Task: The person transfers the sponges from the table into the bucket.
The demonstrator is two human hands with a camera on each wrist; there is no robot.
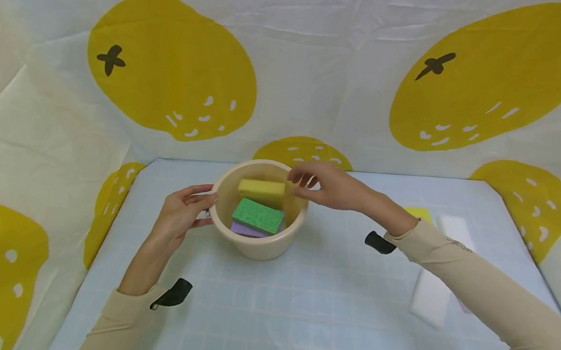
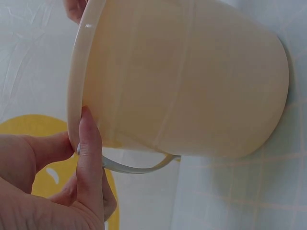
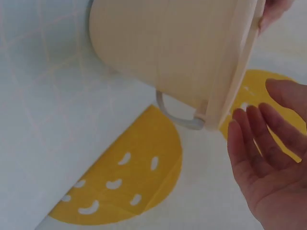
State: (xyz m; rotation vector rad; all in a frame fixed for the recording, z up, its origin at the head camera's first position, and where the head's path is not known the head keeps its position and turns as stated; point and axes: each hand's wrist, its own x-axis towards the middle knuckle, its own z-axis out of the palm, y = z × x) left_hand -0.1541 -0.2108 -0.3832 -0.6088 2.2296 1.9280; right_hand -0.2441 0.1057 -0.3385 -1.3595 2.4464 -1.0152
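Note:
A cream bucket (image 1: 262,248) stands upright on the table in the head view. Inside lie a yellow sponge (image 1: 261,188), a green sponge (image 1: 257,215) and a purple sponge (image 1: 246,230) partly under the green one. My left hand (image 1: 177,215) pinches the bucket's rim on its left side, thumb and fingers across the edge, beside the grey handle (image 2: 136,168) in the left wrist view. At the right side of the rim, my right hand (image 1: 335,187) hovers with loosely bent fingers. Nothing is in that hand (image 3: 271,165) in the right wrist view.
To the right, partly hidden by the right forearm, lie a white block (image 1: 430,298), another white piece (image 1: 455,227) and a yellow piece (image 1: 419,213). A patterned cloth wall (image 1: 319,74) rises behind the table's far edge.

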